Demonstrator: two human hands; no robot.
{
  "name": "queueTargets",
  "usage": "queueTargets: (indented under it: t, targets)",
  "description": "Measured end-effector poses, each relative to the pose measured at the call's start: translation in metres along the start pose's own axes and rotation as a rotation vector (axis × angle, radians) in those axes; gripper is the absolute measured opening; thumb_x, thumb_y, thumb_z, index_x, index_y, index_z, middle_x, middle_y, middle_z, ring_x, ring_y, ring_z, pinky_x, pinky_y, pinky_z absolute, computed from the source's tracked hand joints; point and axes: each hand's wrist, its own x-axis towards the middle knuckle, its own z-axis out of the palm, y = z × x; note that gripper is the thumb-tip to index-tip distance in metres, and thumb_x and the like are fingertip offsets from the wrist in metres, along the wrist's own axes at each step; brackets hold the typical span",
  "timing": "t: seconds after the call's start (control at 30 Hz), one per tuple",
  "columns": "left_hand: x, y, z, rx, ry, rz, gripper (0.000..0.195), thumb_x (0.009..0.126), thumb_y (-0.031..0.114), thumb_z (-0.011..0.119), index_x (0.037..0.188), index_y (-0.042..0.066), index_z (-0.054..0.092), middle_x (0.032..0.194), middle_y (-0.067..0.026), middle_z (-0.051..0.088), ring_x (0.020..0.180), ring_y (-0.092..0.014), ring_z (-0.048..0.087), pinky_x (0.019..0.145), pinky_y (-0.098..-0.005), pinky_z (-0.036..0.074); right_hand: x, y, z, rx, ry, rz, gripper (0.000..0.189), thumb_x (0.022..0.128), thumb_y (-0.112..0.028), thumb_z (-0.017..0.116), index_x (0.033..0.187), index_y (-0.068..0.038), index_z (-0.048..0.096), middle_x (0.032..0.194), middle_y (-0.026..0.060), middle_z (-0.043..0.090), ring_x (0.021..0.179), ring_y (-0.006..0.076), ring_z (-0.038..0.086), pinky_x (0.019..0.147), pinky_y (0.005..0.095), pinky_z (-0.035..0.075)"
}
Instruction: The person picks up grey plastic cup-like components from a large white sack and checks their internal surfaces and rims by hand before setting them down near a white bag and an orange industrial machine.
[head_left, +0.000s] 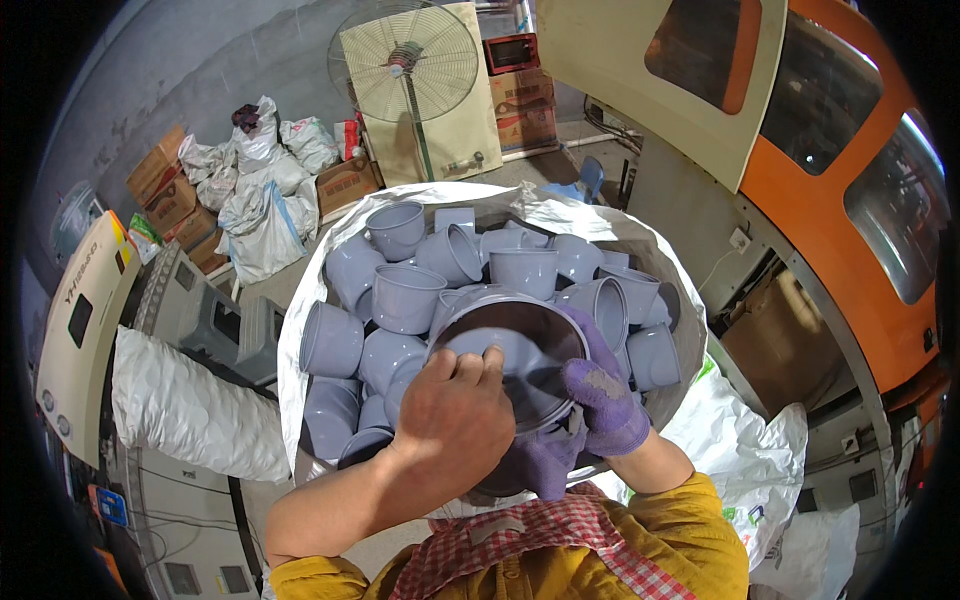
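My right hand (606, 397), in a purple work glove, grips the right wall of a grey plastic pot (517, 300), its thumb at the rim. The pot is tilted with its mouth towards me. My bare left hand (457, 420) lies at the pot's left rim, with bent fingers reaching into the opening; whether they pinch anything cannot be told. A loose purple glove (550, 461) hangs just below the pot. Under and behind my hands, many more grey plastic pots (409, 300) lie heaped at various angles in a large white woven sack (300, 330) with its mouth spread wide.
An orange and cream machine (810, 217) stands at the right, another cream machine (79, 330) at the left. A white rolled sack (195, 405) lies left of the big sack. Behind are a standing fan (403, 64), filled sacks (262, 217) and cardboard boxes (349, 184).
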Motion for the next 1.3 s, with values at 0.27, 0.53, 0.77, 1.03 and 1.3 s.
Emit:
queueTargets:
  t: [0.27,0.53,0.77,1.03,1.3]
  targets:
    - [0.0,0.0,0.001,0.013,0.064,0.01,0.019,0.068,0.018,0.055,0.068,0.003,0.068,0.103,-0.0154,0.06,0.075,-0.019,0.051,0.072,-0.0318,0.036,-0.002,-0.004,0.002,-0.006,0.003,-0.015,0.062,0.077,-0.014,0.061,0.129,-0.004,0.029,0.118,0.0108,0.048,0.107,0.0181,0.048,0.092,0.0315,0.039]
    - [0.002,0.0,-0.002,0.009,0.036,0.016,0.021,0.068,0.017,0.054,0.071,0.002,0.068,0.106,-0.0163,0.06,0.075,-0.019,0.051,0.071,-0.0316,0.037,-0.003,-0.005,0.004,-0.024,0.007,-0.033,0.062,0.077,-0.016,0.06,0.129,-0.004,0.029,0.117,0.0108,0.048,0.107,0.018,0.047,0.092,0.0312,0.039]
    - [0.018,0.0,-0.002,-0.027,0.12,0.077,0.019,0.066,0.016,0.054,0.068,0.001,0.066,0.097,-0.0188,0.063,0.069,-0.019,0.051,0.068,-0.0303,0.038,-0.012,-0.014,0.0,-0.046,0.101,-0.055,0.06,0.08,-0.018,0.057,0.131,-0.004,0.029,0.11,0.0075,0.052,0.096,0.014,0.05,0.084,0.0277,0.04]
    - [0.058,0.008,-0.007,-0.005,0.393,0.342,0.006,0.059,0.012,0.053,0.055,0.007,0.051,0.06,-0.0068,0.045,0.062,-0.02,0.047,0.074,-0.0325,0.04,-0.034,-0.035,-0.012,0.088,0.303,-0.141,0.049,0.084,-0.024,0.052,0.127,-0.004,0.037,0.107,0.0068,0.053,0.094,0.0133,0.051,0.084,0.0266,0.04]
    - [0.09,0.01,0.003,-0.376,0.733,0.391,0.076,0.067,0.026,0.072,0.132,0.005,0.038,0.137,-0.0232,0.031,0.124,-0.039,0.034,0.102,-0.0481,0.027,-0.073,-0.05,-0.016,0.3,0.387,-0.294,0.038,0.091,-0.031,0.047,0.122,-0.009,0.047,0.107,0.0047,0.057,0.095,0.0129,0.056,0.084,0.0274,0.047]
